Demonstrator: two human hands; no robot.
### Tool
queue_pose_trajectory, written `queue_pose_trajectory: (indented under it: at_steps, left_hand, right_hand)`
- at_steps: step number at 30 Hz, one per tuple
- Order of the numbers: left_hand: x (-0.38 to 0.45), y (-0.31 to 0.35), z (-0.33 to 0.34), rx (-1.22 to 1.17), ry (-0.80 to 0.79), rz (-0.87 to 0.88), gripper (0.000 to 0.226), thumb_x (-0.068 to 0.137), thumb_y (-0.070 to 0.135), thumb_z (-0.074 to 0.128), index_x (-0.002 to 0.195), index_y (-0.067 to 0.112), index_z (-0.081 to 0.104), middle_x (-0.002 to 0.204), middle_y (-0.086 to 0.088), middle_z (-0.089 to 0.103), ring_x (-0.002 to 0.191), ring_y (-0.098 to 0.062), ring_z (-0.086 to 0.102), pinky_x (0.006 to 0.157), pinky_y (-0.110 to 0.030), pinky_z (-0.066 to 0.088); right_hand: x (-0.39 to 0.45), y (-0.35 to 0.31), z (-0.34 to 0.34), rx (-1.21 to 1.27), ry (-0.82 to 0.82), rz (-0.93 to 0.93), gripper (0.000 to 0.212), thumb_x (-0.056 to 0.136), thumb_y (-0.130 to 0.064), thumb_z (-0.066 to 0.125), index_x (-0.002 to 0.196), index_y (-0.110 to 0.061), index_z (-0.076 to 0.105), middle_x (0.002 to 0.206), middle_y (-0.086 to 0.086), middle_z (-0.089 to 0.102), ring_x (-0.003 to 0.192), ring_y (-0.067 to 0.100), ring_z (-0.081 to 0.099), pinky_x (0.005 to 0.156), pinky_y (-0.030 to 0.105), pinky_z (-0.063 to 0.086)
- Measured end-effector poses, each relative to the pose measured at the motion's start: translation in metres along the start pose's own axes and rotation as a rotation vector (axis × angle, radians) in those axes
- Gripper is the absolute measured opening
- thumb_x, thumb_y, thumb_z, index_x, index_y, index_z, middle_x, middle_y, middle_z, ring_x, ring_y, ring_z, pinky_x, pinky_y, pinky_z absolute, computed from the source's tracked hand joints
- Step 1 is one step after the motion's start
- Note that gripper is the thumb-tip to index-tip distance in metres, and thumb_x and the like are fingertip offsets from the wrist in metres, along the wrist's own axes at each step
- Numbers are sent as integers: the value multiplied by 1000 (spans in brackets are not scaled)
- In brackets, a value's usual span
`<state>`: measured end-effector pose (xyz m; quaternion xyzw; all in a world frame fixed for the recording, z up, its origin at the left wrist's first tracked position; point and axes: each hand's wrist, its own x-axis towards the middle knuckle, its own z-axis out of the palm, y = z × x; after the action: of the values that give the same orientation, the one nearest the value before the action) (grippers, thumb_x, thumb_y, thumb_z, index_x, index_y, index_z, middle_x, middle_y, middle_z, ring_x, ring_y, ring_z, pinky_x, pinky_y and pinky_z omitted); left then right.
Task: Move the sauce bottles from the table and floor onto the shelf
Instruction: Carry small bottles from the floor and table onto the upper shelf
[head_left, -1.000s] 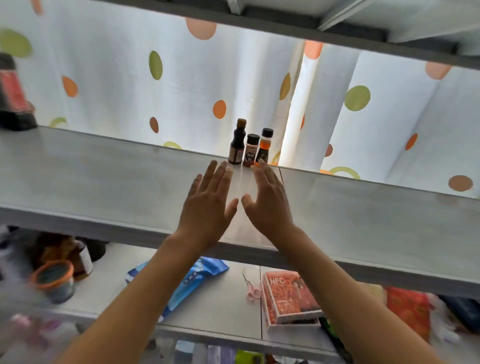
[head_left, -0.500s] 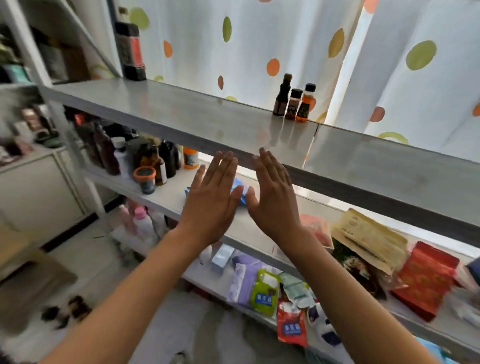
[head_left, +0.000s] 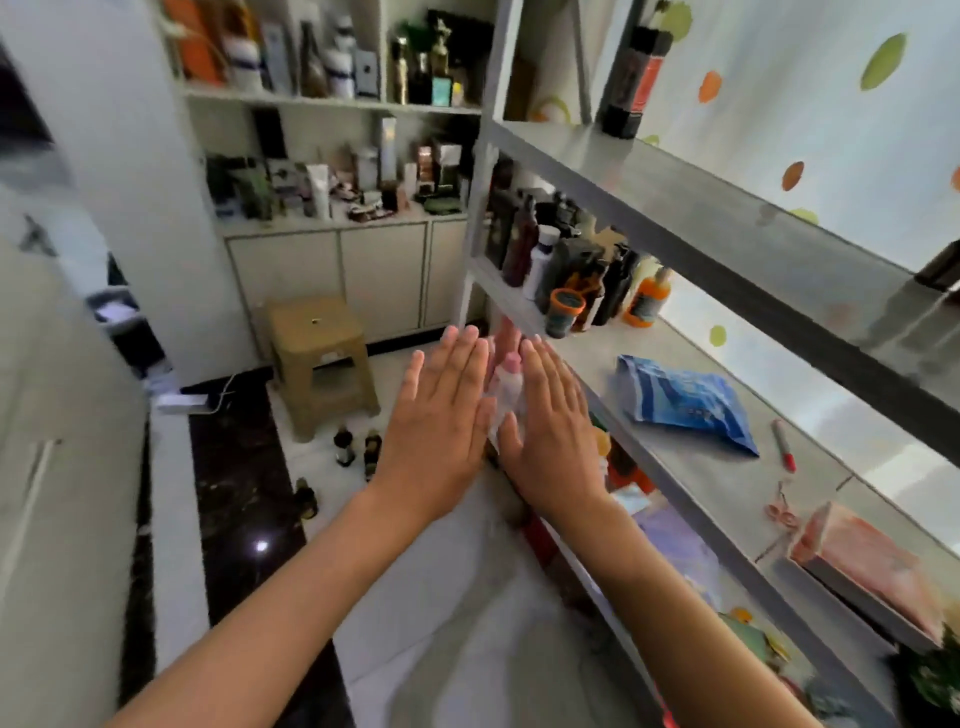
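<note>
My left hand (head_left: 439, 415) and my right hand (head_left: 550, 421) are stretched out flat side by side, fingers apart, holding nothing. Three small dark sauce bottles stand on the floor below and left of my left hand: one (head_left: 343, 446), a second (head_left: 372, 453) and a third (head_left: 306, 498) nearer the dark floor strip. The grey upper shelf (head_left: 727, 218) runs along the right. At its far right edge a dark bottle (head_left: 940, 267) is partly cut off. A tall dark bottle with a red label (head_left: 636, 78) stands at the shelf's left end.
A tan plastic stool (head_left: 319, 358) stands on the floor beyond the bottles. The middle shelf (head_left: 691, 483) carries several dark bottles, an orange bottle (head_left: 647, 299), a blue packet (head_left: 685, 400) and a pink box (head_left: 872, 561). White cabinets (head_left: 332, 280) crowded with containers line the back.
The view has swung down and left from the upper shelf toward the floor. Both hands came away from the shelf, still flat and empty. The floor bottles and stool came into sight.
</note>
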<state>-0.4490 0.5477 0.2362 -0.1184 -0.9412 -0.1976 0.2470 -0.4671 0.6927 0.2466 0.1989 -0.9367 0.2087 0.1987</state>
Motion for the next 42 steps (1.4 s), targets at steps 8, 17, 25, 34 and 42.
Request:
queue_pose_trajectory:
  at_steps: [8,17,25,34,42]
  left_hand:
    - [-107,-153,-72,100,63,-286,54,105,32,23,152,6,21,161,-8,16,150,-20,6,121,-47,13]
    - [-261,-285,-180,237,107,-623,54,104,30,18,154,13,10,163,-4,6,150,-16,-4,122,-42,8]
    - [-390,-365,-259,361,169,-922,53,104,29,21,153,10,16,161,-6,13,150,-18,3,121,-42,7]
    - [-485,-401,-286,321,349,-1219,54,99,33,23,141,6,45,148,-10,43,143,-25,29,118,-41,21]
    - [-558,-455,-281,153,334,-1585,64,80,-4,52,141,15,44,138,-5,45,122,-29,47,98,-41,44]
  right_hand:
    - [7,-164,108,64,-174,-249,76,89,-10,60,154,-4,22,161,14,26,151,21,15,123,40,17]
    - [-18,-383,218,224,-315,-523,71,89,-9,61,152,-5,29,159,13,30,150,21,19,123,36,16]
    - [-67,-532,289,278,-436,-807,77,76,4,50,150,-4,31,156,17,34,147,29,28,118,48,30]
    - [-122,-620,346,367,-724,-951,67,84,2,54,148,-5,37,153,15,40,144,28,34,120,37,22]
    - [-154,-657,416,462,-1137,-825,37,84,-12,63,120,-14,58,116,8,61,106,28,59,86,37,49]
